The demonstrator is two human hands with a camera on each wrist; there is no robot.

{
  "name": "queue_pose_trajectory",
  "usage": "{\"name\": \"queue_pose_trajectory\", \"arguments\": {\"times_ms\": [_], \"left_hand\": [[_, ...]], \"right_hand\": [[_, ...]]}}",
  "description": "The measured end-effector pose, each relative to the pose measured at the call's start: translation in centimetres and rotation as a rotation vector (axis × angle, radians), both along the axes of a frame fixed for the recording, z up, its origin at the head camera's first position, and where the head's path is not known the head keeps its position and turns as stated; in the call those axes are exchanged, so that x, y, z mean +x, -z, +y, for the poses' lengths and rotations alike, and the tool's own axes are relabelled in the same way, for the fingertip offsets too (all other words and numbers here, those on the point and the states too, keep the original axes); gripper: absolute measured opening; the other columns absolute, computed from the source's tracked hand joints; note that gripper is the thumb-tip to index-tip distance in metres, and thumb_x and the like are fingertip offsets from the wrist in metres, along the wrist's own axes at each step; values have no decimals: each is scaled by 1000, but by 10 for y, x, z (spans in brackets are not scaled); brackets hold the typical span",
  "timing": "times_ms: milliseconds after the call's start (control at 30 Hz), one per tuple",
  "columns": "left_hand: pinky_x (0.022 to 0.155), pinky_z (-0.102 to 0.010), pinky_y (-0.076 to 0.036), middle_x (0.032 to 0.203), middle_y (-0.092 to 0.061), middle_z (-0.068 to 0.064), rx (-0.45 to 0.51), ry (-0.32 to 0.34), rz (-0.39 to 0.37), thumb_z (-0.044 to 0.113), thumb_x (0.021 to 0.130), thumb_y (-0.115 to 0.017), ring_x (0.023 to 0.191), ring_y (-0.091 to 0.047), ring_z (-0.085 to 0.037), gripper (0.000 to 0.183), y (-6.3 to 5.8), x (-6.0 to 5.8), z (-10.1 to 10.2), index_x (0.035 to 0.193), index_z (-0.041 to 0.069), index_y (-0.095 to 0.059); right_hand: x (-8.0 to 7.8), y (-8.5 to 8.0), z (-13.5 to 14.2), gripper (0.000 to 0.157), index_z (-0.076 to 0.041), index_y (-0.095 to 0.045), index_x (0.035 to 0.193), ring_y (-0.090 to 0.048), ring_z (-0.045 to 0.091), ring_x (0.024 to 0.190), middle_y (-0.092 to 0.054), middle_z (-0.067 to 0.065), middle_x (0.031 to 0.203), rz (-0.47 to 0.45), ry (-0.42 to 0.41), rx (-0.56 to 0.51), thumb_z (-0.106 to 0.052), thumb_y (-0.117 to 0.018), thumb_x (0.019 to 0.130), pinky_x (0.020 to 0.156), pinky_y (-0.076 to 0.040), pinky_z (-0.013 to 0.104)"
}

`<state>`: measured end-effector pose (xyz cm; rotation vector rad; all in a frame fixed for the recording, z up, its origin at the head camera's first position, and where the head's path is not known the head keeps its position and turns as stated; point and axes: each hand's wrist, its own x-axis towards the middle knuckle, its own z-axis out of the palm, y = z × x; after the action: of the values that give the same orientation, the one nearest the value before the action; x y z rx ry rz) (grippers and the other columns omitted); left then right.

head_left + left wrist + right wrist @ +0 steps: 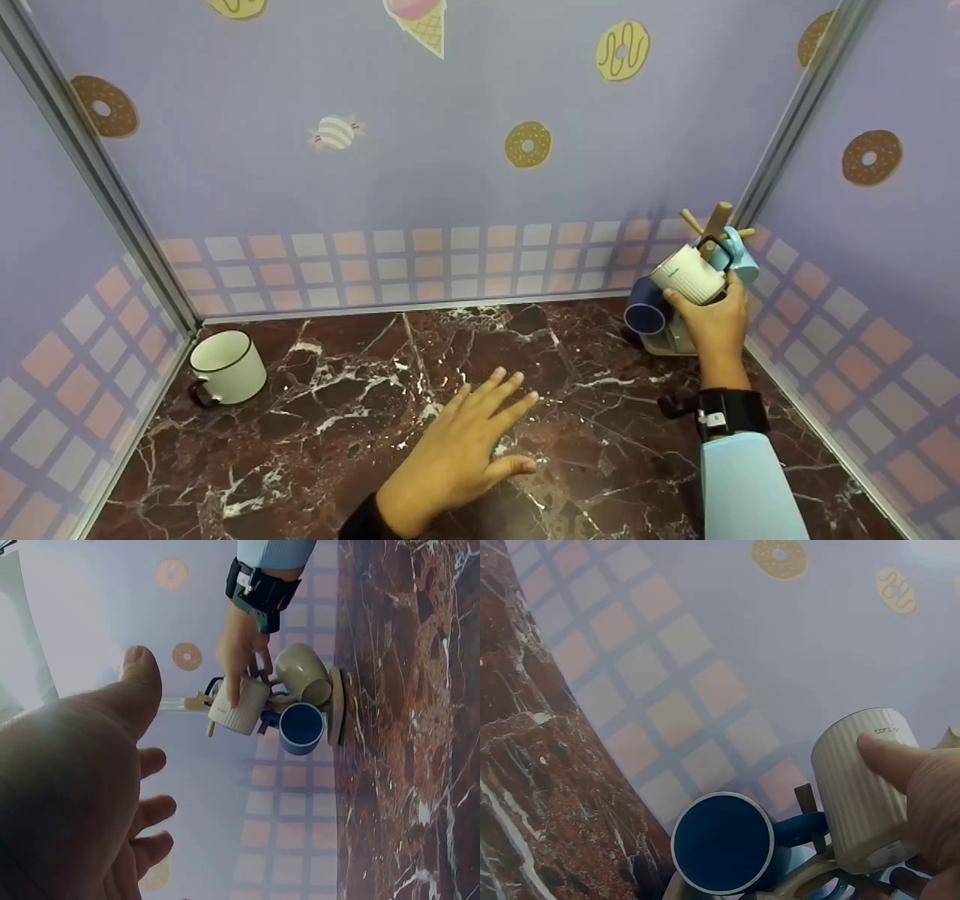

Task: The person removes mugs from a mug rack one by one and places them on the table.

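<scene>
My right hand (716,322) grips a white ribbed mug (686,274) with a black handle, tilted beside the upper pegs of a wooden mug tree (720,216). The thumb lies along the mug's side in the right wrist view. A dark blue mug (724,844) hangs below it, its mouth facing outward. On the tree there is also a light blue mug (739,264) behind the hand, and a beige mug (300,669) low down. My left hand (465,442) hovers over the middle front of the table, fingers extended, holding nothing.
A white enamel mug (232,367) with a dark rim and black handle stands upright at the table's left. The dark red marbled tabletop (360,442) is enclosed by patterned walls (450,187) at the back and both sides.
</scene>
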<state>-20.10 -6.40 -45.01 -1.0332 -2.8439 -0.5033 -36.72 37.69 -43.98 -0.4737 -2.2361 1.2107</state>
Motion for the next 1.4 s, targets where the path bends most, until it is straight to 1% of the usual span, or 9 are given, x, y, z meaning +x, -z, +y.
{"name": "queue_pose_trajectory", "arguments": {"times_ms": [67, 200, 367, 467, 633, 733, 967, 1133, 1400], "left_hand": [[143, -63, -26, 191, -16, 6, -1, 23, 13, 82, 106, -45, 178, -22, -27, 88, 1, 1, 1, 180, 36, -32], [143, -63, -24, 191, -16, 8, 6, 35, 8, 82, 105, -45, 179, -20, -26, 88, 3, 2, 2, 180, 37, -32], [143, -63, -24, 191, -17, 8, 10, 40, 8, 83, 104, -46, 179, -20, -26, 90, 5, 4, 2, 179, 37, -32], [142, -64, -26, 191, -20, 7, 18, 45, 23, 83, 104, -47, 178, -22, -26, 89, 6, 3, 2, 179, 36, -35], [142, -64, -28, 190, -24, 5, 25, 49, 39, 84, 104, -48, 178, -24, -26, 90, 6, 3, 1, 179, 35, -35], [142, -64, -28, 191, -22, 5, 21, 50, 39, 84, 104, -47, 178, -24, -26, 91, 6, 3, 1, 179, 35, -33], [143, -63, -27, 191, -18, 7, -8, 36, 37, 84, 104, -46, 179, -21, -24, 92, 5, 2, 1, 180, 36, -31], [143, -61, -27, 191, -16, 7, -26, 29, 39, 84, 103, -46, 179, -20, -24, 93, 6, 3, 2, 181, 36, -29], [143, -62, -26, 191, -15, 8, -17, 29, 26, 84, 103, -47, 179, -20, -24, 93, 5, 3, 2, 181, 37, -28]], "right_hand": [[-1, 1, 0, 123, -8, -25, 180, -44, 47, 163, -41, 26, 178, -6, -2, 17, -44, -98, 89, 137, -38, 62], [-3, 4, 0, 121, -4, -25, 179, -46, 50, 160, -45, 29, 175, -9, -2, 48, -37, -99, 89, 135, -39, 64], [-6, 6, 0, 114, -1, -33, 176, -50, 52, 156, -50, 32, 169, 23, 22, 68, -30, -100, 88, 133, -40, 65], [-7, 6, -2, 110, 0, -39, 173, -51, 51, 153, -54, 32, 165, 43, 46, 74, -31, -101, 86, 132, -42, 65], [-8, 7, -4, 107, -1, -46, 169, -56, 50, 148, -59, 32, 159, 49, 77, 64, -33, -103, 84, 129, -45, 64], [-8, 6, -5, 107, -2, -47, 169, -57, 50, 147, -60, 31, 158, 44, 86, 54, -35, -103, 83, 129, -46, 63], [-8, 2, -6, 109, -1, -47, 169, -57, 47, 151, -59, 28, 164, 55, 95, 31, -37, -103, 83, 132, -45, 59], [-5, -3, -9, 106, -1, -50, 167, -59, 46, 148, -62, 27, 160, 84, 94, 24, -37, -104, 82, 130, -47, 58], [4, -10, -19, 103, -4, -54, 164, -61, 40, 144, -64, 24, 157, 136, 85, -11, -38, -105, 81, 128, -49, 55]]}}
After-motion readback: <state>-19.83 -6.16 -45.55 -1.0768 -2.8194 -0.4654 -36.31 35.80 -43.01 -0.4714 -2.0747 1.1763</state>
